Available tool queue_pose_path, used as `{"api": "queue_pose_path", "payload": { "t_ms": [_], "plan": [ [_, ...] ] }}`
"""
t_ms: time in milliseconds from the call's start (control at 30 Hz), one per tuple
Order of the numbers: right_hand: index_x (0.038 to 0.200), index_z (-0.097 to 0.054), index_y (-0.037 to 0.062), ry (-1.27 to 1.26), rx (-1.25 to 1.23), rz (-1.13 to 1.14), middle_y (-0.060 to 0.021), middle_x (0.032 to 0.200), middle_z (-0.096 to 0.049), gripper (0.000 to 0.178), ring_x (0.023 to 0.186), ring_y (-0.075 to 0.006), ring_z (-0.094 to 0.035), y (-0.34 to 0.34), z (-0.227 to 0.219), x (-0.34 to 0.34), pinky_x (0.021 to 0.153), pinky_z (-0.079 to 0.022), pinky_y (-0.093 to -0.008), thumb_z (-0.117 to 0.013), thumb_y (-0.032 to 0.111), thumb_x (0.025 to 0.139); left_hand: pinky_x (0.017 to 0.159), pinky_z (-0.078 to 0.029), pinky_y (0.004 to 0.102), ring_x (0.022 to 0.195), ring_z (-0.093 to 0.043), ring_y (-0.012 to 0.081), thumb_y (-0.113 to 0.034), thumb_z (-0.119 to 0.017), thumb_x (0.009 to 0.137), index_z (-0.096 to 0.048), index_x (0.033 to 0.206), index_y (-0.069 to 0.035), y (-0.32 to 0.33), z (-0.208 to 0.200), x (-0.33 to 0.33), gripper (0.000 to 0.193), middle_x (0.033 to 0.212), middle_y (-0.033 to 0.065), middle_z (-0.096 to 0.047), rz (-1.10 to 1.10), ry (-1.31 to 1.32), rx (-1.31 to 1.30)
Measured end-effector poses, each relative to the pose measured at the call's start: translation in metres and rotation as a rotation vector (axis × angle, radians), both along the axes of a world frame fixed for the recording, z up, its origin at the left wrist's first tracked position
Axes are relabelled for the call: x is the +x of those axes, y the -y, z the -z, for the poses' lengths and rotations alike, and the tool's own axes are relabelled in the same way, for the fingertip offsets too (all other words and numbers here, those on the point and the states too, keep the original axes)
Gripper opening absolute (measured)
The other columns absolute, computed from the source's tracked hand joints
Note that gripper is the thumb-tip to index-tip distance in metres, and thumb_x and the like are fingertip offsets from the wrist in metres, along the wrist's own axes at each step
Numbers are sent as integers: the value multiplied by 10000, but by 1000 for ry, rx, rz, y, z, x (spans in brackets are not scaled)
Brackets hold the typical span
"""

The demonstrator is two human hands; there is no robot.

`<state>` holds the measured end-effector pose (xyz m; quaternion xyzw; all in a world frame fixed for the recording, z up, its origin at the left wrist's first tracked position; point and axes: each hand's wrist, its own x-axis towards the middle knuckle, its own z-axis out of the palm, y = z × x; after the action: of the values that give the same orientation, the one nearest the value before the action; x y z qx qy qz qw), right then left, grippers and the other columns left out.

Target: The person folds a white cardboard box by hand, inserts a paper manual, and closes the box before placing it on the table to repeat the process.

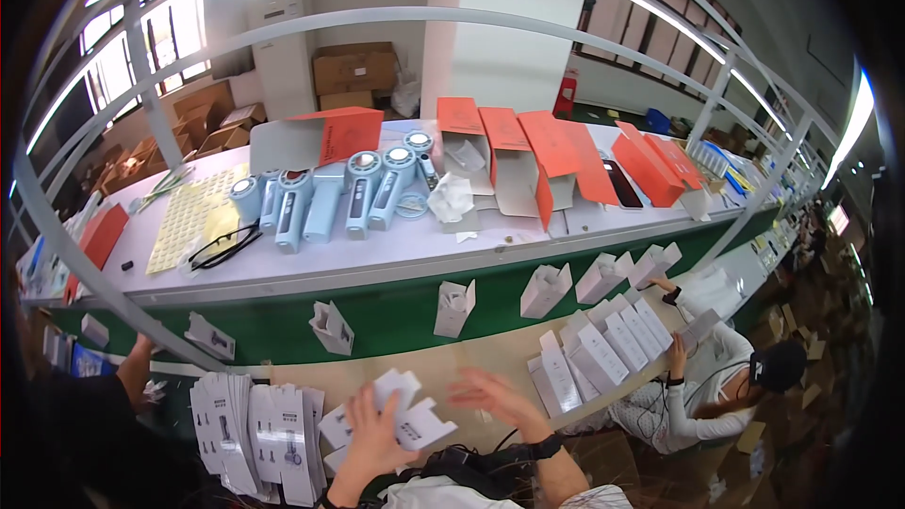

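Low in the middle of the head view, my left hand (370, 435) grips a white printed carton (421, 422) with its end flaps standing up. The fingers spread across its near side. My right hand (497, 398) hovers to the right of that carton, apart from it, fingers stretched and slightly blurred, holding nothing. Beside my left forearm lie stacks of flat white cartons (281, 434). Open upright cartons (456, 308) stand in a spaced row on the strip beyond my hands.
Several white boxes (603, 358) stand in a row to my right, near a seated co-worker (702, 396) in a cap. Another person's arm (138, 368) shows at left. Across the raised bench are light-blue handheld devices (294, 212), orange-and-grey boxes (551, 146) and black glasses (224, 247).
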<state>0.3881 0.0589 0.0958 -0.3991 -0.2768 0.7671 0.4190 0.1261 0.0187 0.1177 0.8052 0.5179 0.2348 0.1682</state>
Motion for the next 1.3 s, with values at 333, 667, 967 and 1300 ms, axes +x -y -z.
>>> {"api": "queue_pose_path", "payload": {
  "t_ms": [333,667,967,1300],
  "plan": [
    [1055,-630,3,206,197,-380,-54,914,-667,208,811,-120,-627,-8,-9,-48,756,-507,-259,-554,105,891,1039,-176,612,1286,-247,470,-336,-841,438,-349,1354,-79,3,-5,7,1071,1369,299,-243,197,3,85],
    [1250,-526,25,-167,-49,-78,-91,1174,-564,362,1042,-162,-562,-4,-9,-80,877,-462,-276,-555,140,908,1032,-302,490,1198,-359,392,-247,-847,561,-299,1376,13,1,16,2,1015,1277,244,-347,-285,671,-214],
    [1391,-375,27,-49,235,215,-112,1291,-493,551,1147,-191,-499,20,5,-141,956,-409,-308,-575,81,881,1052,-289,426,1195,-391,344,-160,-600,821,-229,1386,40,-5,30,7,705,1285,226,-359,-360,821,-42],
    [1405,-365,29,-86,291,183,-106,1322,-482,592,1173,-187,-485,17,-17,-143,983,-384,-307,-538,11,840,1069,-266,413,1230,-387,306,-78,-428,845,-272,1331,5,0,29,-2,518,1348,207,-361,-201,955,155]
  ]
}}
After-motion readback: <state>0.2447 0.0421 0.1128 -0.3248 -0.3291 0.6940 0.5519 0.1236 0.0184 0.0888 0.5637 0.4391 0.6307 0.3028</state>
